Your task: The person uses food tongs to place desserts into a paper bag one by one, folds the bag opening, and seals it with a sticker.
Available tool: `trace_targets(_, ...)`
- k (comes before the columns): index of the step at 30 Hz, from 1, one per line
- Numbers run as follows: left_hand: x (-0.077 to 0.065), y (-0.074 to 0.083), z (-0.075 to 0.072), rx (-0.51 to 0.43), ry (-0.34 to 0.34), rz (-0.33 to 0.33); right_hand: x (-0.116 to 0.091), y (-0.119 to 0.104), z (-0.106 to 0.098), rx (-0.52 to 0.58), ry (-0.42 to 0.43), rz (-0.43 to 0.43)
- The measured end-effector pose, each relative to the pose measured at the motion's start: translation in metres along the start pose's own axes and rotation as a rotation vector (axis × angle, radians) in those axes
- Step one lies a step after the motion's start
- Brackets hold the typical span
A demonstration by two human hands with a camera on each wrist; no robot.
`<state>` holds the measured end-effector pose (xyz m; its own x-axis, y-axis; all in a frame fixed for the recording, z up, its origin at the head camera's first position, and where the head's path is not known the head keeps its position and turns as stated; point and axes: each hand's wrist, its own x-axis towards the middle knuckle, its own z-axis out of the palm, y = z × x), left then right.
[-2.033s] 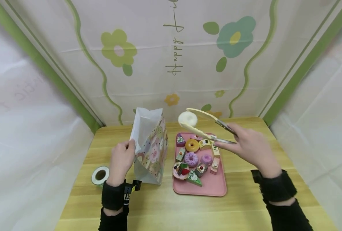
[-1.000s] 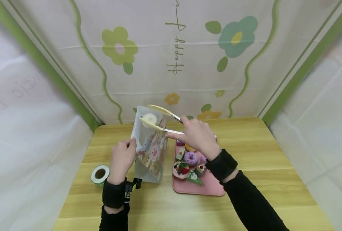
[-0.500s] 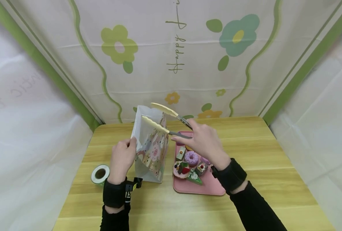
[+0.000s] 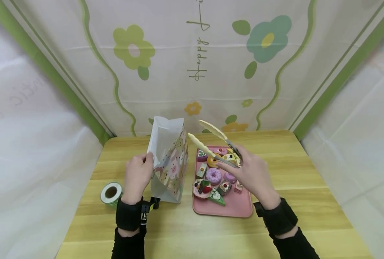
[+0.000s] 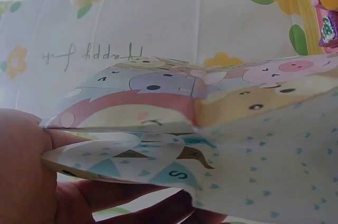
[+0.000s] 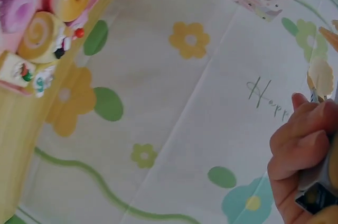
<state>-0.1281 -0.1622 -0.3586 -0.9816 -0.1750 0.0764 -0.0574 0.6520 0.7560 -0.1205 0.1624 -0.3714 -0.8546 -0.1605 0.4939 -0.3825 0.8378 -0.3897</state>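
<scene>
My left hand [image 4: 138,176] grips the near left edge of a patterned paper bag [image 4: 174,167], which stands upright with its mouth open. In the left wrist view, fingers curl around the folded rim of the bag [image 5: 158,110]. My right hand [image 4: 253,175] holds a pair of tongs [image 4: 225,138] with cream tips and metal arms. The tongs' tips are spread, with nothing between them, right of the bag and above a pink tray [image 4: 224,211]. On that tray sit several toy pastries, among them a purple donut [image 4: 213,176] and an orange donut [image 4: 212,162]. The bag's inside bottom is hidden.
A roll of tape or ribbon [image 4: 111,193] lies left of the left wrist on the wooden table [image 4: 185,237]. A floral cloth [image 4: 166,82] hangs behind the table, with white cloth at both sides.
The tongs carried a white donut over the bag mouth and released it; it is out of sight now. My right hand has moved back right, over the tray. The left hand stays put.
</scene>
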Motion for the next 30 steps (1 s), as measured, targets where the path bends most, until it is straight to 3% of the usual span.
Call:
trace_targets(3,0.001,0.000,0.000,-0.001,0.013,0.006,-0.010,0.011,0.000,-0.017,0.025,0.007)
trace_targets(16,0.002,-0.002,0.002,0.003,0.028,0.012,-0.069,0.042,0.020,-0.062,-0.007,0.017)
trace_targets(23,0.002,-0.002,0.002,0.006,0.029,0.005,-0.103,0.048,0.028,-0.069,-0.105,0.182)
trace_targets(30,0.002,-0.002,0.002,-0.003,0.032,0.006,-0.142,0.058,0.039,-0.094,-0.180,0.261)
